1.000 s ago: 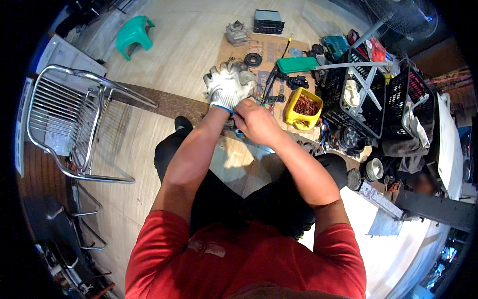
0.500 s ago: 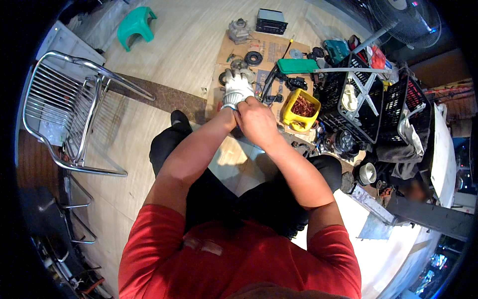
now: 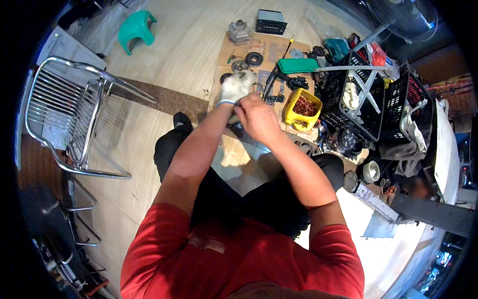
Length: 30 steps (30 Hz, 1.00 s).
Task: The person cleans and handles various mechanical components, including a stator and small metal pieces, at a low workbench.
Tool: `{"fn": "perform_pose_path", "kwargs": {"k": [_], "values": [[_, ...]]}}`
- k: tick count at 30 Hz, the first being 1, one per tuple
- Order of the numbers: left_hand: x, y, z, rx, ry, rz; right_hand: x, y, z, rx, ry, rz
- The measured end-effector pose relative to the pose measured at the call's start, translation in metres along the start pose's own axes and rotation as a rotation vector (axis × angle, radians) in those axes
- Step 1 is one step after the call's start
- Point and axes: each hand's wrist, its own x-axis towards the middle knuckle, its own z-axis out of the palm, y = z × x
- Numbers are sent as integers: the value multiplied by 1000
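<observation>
A white work glove (image 3: pixel 233 92) with a blue-edged cuff covers my left hand (image 3: pixel 238 84), held out over the cardboard. Motion smears the gloved fingers, so their pose is unclear. My bare right hand (image 3: pixel 260 118) is at the glove's wrist end, thumb and fingertips pinched together against the cuff's edge. Beyond the glove lie a black ring-shaped part (image 3: pixel 254 59) and a round metal part (image 3: pixel 239 65). Just right of my right hand stands a yellow cut-open container (image 3: pixel 298 122) filled with copper-coloured pieces (image 3: pixel 304 106).
Cardboard (image 3: pixel 275 46) lies under the parts, with a green tray-like piece (image 3: pixel 298 65) on it. Black crates (image 3: pixel 359 124) and a fan (image 3: pixel 404 20) stand at the right. A metal chair (image 3: pixel 74 117) and green stool (image 3: pixel 137 31) are at the left.
My gloved left hand has shifted slightly and its outstretched fingers are now blurred. My right hand remains at the glove's cuff, its fingers a little changed in pose.
</observation>
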Motion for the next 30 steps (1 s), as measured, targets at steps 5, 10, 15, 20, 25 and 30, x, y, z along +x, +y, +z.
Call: {"fn": "perform_pose_path", "kwargs": {"k": [5,10,15,20,25,30], "values": [[18,5,-11,-1375,-75,-150,4,21,-5,43,-33,121],[14,20,-12,-1691,-142,-143,0,5,14,17,2,145],[12,27,-15,-1696,-168,-74,1,6,20,-48,41,179],[-12,50,-43,-1744,-261,30,0,6,13,174,-88,-107],[-18,60,-65,-1807,-363,160,5,-2,12,254,-89,-180],[1,49,-69,-2019,-358,198,8,2,20,243,21,-2]]}}
